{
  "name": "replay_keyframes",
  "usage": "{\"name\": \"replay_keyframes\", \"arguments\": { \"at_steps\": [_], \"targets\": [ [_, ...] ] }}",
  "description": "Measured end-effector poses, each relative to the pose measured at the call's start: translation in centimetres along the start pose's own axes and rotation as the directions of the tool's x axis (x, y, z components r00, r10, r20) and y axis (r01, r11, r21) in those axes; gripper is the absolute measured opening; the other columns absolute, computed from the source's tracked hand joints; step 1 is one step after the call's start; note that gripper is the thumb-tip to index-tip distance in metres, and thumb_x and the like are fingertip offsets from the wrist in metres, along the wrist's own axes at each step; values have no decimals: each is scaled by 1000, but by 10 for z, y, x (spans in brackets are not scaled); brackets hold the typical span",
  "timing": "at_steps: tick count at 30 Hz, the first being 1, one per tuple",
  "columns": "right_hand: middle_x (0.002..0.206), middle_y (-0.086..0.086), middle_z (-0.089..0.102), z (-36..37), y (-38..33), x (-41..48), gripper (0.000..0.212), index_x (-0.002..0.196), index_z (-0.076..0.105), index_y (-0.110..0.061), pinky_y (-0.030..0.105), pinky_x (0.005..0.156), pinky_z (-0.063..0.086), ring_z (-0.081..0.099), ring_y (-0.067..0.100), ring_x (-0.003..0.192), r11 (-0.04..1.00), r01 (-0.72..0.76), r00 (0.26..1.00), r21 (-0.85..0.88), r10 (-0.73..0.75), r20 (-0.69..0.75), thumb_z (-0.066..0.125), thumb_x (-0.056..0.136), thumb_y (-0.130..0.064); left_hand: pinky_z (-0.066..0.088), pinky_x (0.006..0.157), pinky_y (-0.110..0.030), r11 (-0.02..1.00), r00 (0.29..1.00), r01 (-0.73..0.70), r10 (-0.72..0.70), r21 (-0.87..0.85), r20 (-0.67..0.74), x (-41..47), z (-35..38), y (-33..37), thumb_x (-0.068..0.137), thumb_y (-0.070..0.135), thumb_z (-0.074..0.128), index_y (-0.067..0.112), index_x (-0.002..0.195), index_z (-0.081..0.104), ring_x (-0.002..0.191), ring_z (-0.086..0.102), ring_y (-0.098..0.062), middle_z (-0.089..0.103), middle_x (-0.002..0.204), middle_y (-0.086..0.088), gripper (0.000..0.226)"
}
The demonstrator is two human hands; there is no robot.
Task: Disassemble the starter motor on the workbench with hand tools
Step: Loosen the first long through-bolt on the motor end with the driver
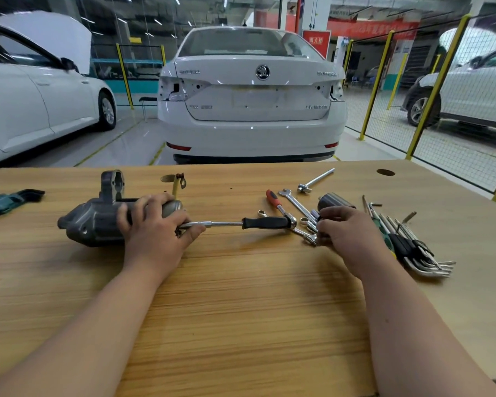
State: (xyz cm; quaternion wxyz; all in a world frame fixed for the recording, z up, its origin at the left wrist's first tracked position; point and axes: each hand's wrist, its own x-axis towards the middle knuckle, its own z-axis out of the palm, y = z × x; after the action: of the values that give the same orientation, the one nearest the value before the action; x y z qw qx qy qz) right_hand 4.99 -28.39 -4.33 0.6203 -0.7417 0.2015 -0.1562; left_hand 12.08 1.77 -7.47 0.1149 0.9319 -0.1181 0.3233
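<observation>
nearest, on the wooden workbench (241,310), left hand (155,227) curled over the rounded end of the starter motor (95,222), gripping it, thumb beside the shaft of a black-handled socket driver (265,222) lying flat to the right. right hand (347,233) with fingers bent down among loose wrenches (295,202), beside a hex key set (413,247); cannot tell what, if anything, pinched. farther back a steel bar (317,179), then a white car (252,96) beyond the bench

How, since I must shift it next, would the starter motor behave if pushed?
Probably heavy for its size: the starter motor looks like solid cast metal. Its rounded body might roll, though the left hand holds it steady. Likely rigid, not fragile.
</observation>
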Motion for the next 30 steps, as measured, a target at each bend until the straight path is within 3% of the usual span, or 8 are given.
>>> {"name": "replay_keyframes", "arguments": {
  "at_steps": [4,8,14,21,25,30],
  "targets": [
    [96,4,68,4,3,2,22,108,66,-18,22,55,50,65,16,70,972,99,993,-212,-110,-40,73,87,-12,3,109,-46,1000,1000,-4,4,2,2,1,0,0,79,70,36,34,86,69,126,23,-25,47,132,-5,49],
    [103,-2,66,10,3,7,26,115,67,-18,29,76,49,60,17,94,847,178,970,-500,-237,-55,71,89,-24,2,109,-46,1000,1000,3,-2,-10,18,0,0,0,77,73,34,37,86,68,128,21,-25,45,134,-4,50],
    [97,-6,64,21,-2,8,16,109,69,-26,26,60,43,56,13,89,688,188,977,-700,-203,64,64,94,-29,2,110,-48,1000,999,9,-8,-13,39,-1,-3,0,77,73,33,36,88,69,130,20,-25,44,135,-3,52],
    [95,-5,64,20,-8,-1,26,117,70,-20,24,63,45,57,12,87,616,212,977,-759,-147,154,63,94,-32,5,111,-50,1000,999,4,-3,-6,37,0,-2,0,78,71,35,35,87,69,130,22,-28,45,134,-4,50],
    [113,-3,56,22,-11,-17,45,126,63,-22,23,72,45,51,11,89,534,278,957,-799,-83,278,67,89,-47,4,110,-49,1000,999,4,-3,-5,33,0,-1,0,78,70,37,35,88,69,130,22,-27,45,135,-5,49],
    [128,3,53,31,-17,-28,36,132,59,-21,28,87,48,53,16,100,419,323,935,-849,0,355,59,97,-29,4,110,-49,1000,1000,-2,2,-8,31,-1,-1,-1,78,70,38,34,87,69,130,22,-27,46,134,-5,48]
  ]
}}
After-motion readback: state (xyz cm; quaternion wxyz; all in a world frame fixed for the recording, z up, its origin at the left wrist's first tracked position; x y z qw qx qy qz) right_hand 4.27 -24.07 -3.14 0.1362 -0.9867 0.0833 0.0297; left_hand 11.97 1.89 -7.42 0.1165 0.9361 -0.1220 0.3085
